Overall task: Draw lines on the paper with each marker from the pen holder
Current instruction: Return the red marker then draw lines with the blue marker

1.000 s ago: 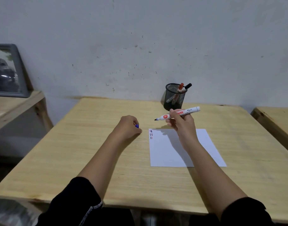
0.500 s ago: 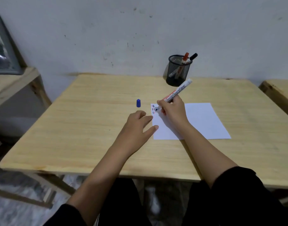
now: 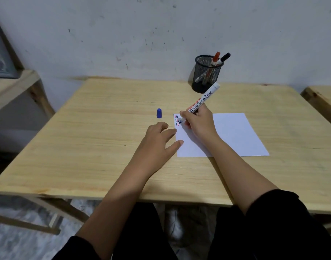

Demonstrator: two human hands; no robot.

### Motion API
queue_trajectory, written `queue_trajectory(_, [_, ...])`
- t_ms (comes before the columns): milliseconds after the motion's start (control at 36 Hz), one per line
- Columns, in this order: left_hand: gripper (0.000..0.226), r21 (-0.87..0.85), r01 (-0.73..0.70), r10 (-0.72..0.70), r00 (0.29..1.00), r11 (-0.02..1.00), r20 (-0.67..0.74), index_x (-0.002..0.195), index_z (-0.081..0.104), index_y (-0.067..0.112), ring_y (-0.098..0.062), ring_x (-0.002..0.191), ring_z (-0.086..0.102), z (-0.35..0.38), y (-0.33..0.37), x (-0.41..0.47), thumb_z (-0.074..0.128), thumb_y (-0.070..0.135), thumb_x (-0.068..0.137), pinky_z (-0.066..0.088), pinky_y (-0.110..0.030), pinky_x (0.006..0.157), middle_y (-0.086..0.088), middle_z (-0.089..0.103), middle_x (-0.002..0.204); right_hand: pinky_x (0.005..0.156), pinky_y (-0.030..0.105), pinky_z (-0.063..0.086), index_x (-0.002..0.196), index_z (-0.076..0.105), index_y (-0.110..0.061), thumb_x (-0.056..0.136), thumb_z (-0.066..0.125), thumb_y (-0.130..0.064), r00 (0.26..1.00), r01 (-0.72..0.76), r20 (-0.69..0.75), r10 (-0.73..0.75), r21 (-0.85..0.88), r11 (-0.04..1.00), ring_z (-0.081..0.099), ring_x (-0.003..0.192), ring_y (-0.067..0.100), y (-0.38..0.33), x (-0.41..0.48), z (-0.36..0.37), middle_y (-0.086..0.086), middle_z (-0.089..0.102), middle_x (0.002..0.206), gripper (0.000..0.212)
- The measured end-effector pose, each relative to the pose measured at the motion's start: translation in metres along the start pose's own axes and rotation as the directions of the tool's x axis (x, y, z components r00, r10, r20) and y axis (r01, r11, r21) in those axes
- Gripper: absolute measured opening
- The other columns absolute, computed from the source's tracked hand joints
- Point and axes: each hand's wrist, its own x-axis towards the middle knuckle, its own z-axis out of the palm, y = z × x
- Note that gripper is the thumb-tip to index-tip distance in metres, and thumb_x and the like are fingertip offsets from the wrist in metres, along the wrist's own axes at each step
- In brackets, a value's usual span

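Right hand (image 3: 199,123) is pinching one white board marker (image 3: 201,103) low on the barrel, tip down on the top-left corner of the paper (image 3: 234,136), back end tilted up and away toward the wall. From where I'm watching, the tip looks blue and sits right at the little stack of short dashes already there. I count roughly three rows of marks, red and dark, but they're too small for me to sort properly.

Left hand (image 3: 158,141) lies flat with the fingers spread, holding nothing, palm on the table (image 3: 97,147) and the thumb tip just over the paper's left edge.

Only one sheet on the table. A bit past the left hand, one blue cap (image 3: 159,113) stands upright on the wood, just beside the paper's top-left corner and not touching it.

Further back, near the wall, there's one black mesh pen holder (image 3: 206,75) with two markers poking out, one red-capped (image 3: 215,58) and one black-capped (image 3: 224,58), both leaning right. Far left, a framed picture (image 3: 1,59) leans on a side shelf.
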Motion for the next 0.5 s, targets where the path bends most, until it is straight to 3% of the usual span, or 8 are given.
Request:
queue_trajectory(167, [0.046, 0.060, 0.001, -0.002, 1.000, 0.998, 0.017, 0.130, 0.052, 0.018, -0.014, 0.130, 0.034, 0.0002, 0.0012, -0.0019, 0.050, 0.042, 0.091, 0.031, -0.021, 0.094, 0.003, 0.043, 0.137, 0.042, 0.006, 0.037, 0.089, 0.046, -0.006, 0.088, 0.057, -0.006, 1.000, 0.001, 0.007, -0.002, 0.030, 1.000, 0.048, 0.057, 0.008, -0.0007, -0.0013, 0.0001, 0.008, 0.049, 0.076, 0.011])
queue_trajectory(306, [0.057, 0.133, 0.007, -0.017, 0.997, 0.991, 0.077, 0.140, 0.039, 0.011, -0.015, 0.143, 0.023, 0.0023, 0.0014, -0.0016, 0.041, 0.045, 0.095, 0.015, -0.032, 0.119, -0.001, 0.032, 0.153, 0.043, 0.006, 0.038, 0.089, 0.047, -0.006, 0.087, 0.058, -0.006, 1.000, 0.001, 0.010, -0.001, 0.023, 1.000, 0.051, 0.044, -0.004, -0.0012, -0.0011, -0.0008, 0.010, 0.050, 0.076, 0.011])
queue_trajectory(389, [0.061, 0.145, 0.017, -0.032, 0.994, 0.989, 0.102, 0.144, 0.031, 0.011, -0.013, 0.147, 0.013, 0.0039, 0.0003, -0.0012, 0.037, 0.047, 0.095, 0.007, -0.030, 0.120, -0.002, 0.023, 0.158, 0.041, 0.004, 0.037, 0.092, 0.046, -0.005, 0.088, 0.055, -0.001, 0.999, -0.015, 0.034, 0.012, 0.097, 0.995, 0.051, 0.040, -0.009, -0.0037, -0.0020, -0.0016, 0.007, 0.047, 0.071, 0.011])
queue_trajectory(500, [0.062, 0.148, 0.020, -0.036, 0.994, 0.989, 0.106, 0.146, 0.028, 0.012, -0.011, 0.147, 0.011, 0.0042, -0.0003, -0.0012, 0.035, 0.047, 0.095, 0.006, -0.028, 0.119, -0.001, 0.019, 0.159, 0.042, 0.004, 0.038, 0.090, 0.046, -0.005, 0.088, 0.057, -0.004, 1.000, 0.013, 0.022, -0.014, 0.045, 0.999, 0.052, 0.041, -0.010, -0.0023, -0.0007, -0.0007, 0.005, 0.048, 0.069, 0.011])
